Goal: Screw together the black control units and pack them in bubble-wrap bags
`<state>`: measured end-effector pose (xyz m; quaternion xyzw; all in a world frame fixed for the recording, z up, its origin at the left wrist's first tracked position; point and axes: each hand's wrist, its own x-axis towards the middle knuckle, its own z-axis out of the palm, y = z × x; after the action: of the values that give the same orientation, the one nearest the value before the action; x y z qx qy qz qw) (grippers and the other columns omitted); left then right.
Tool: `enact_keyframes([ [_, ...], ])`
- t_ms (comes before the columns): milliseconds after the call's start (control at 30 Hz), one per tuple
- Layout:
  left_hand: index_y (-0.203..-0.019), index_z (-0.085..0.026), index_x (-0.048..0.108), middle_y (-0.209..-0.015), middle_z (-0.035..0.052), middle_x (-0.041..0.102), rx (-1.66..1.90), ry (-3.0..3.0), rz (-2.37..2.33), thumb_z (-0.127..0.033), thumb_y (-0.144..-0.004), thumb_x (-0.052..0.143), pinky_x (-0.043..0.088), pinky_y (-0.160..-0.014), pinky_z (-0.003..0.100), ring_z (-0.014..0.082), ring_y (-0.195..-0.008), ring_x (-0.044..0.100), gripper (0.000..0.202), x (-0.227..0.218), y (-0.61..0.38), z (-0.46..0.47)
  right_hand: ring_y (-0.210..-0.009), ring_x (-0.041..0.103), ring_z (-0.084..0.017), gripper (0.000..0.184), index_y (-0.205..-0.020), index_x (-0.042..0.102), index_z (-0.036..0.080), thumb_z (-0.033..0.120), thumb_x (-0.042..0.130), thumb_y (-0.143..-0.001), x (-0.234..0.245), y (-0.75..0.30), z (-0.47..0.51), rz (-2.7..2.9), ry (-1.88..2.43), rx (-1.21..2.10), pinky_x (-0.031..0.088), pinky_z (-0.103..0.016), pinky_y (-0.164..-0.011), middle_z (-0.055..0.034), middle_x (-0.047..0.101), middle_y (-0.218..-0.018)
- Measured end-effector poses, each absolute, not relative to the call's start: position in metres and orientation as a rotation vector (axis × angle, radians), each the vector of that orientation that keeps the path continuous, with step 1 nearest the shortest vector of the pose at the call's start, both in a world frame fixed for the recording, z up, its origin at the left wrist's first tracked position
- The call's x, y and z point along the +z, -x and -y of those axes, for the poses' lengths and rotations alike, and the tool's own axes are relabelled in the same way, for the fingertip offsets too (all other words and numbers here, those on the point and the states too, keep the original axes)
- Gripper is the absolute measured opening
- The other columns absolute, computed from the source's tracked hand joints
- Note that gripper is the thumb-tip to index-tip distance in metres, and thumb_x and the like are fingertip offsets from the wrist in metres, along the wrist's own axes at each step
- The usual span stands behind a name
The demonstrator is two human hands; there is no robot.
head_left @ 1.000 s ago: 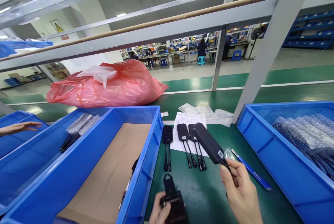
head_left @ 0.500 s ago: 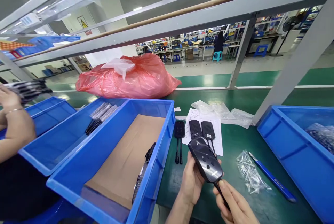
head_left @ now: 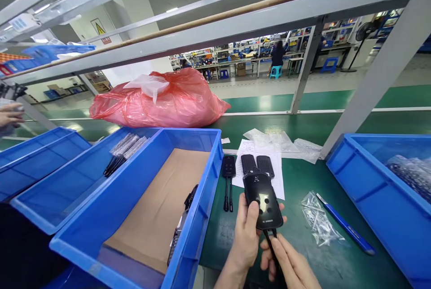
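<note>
A black handheld device (head_left: 263, 201) with a glossy front and two cables at its lower end is held up over the bench. My left hand (head_left: 247, 235) grips its body from the left, thumb along the edge. At the lower end, my right hand (head_left: 286, 257) has its fingers closed round the black cables (head_left: 271, 243). Just beyond lie two similar black devices with ribbed faces (head_left: 265, 166) on a white printed sheet (head_left: 279, 181), partly covered by the held one. Left of the sheet rests another black device (head_left: 229, 167), its two cables pointing toward me.
Blue bins (head_left: 202, 208) stand at left; the nearest has cardboard and black parts inside. A blue bin (head_left: 370, 181) with bagged items is at right. Blue tweezers (head_left: 346, 224) and a clear bag (head_left: 319, 221) lie on the bench. A red bag (head_left: 161, 100) sits behind. A co-worker's hand (head_left: 10, 113) is far left.
The held device has turned from slanted to more upright, its front now facing me and both cables showing. The co-worker's arm has moved left, mostly out of view.
</note>
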<state>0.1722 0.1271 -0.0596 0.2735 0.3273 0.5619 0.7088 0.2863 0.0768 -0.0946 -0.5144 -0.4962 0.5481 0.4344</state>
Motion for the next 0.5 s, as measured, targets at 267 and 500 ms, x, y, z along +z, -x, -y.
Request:
enact_keyframes([
  [267, -0.133, -0.018, 0.047, -0.116, 0.0150, 0.077, 1.401, -0.608, -0.705, -0.051, -0.093, 0.070, 0.060, -0.093, 0.040, 0.0292, -0.108, 0.075, 0.057, -0.061, -0.161, -0.139, -0.096, 0.067, -0.049, 0.063, -0.090, 0.065, 0.024, 0.079, 0.035, -0.081, -0.130, -0.480, -0.155, 1.655, 1.977, 0.015, 0.053, -0.062, -0.080, -0.0256, 0.074, -0.099],
  [500, -0.126, -0.018, 0.048, -0.122, 0.0170, 0.074, 1.332, -0.696, -0.659, -0.046, -0.099, 0.062, 0.060, -0.092, 0.040, 0.0294, -0.116, 0.071, 0.042, -0.052, -0.163, -0.133, -0.056, 0.063, -0.035, 0.024, -0.069, 0.042, 0.032, 0.055, 0.044, -0.072, -0.147, -0.494, -0.167, 1.736, 2.018, 0.163, 0.047, -0.047, -0.054, -0.0118, 0.064, -0.063],
])
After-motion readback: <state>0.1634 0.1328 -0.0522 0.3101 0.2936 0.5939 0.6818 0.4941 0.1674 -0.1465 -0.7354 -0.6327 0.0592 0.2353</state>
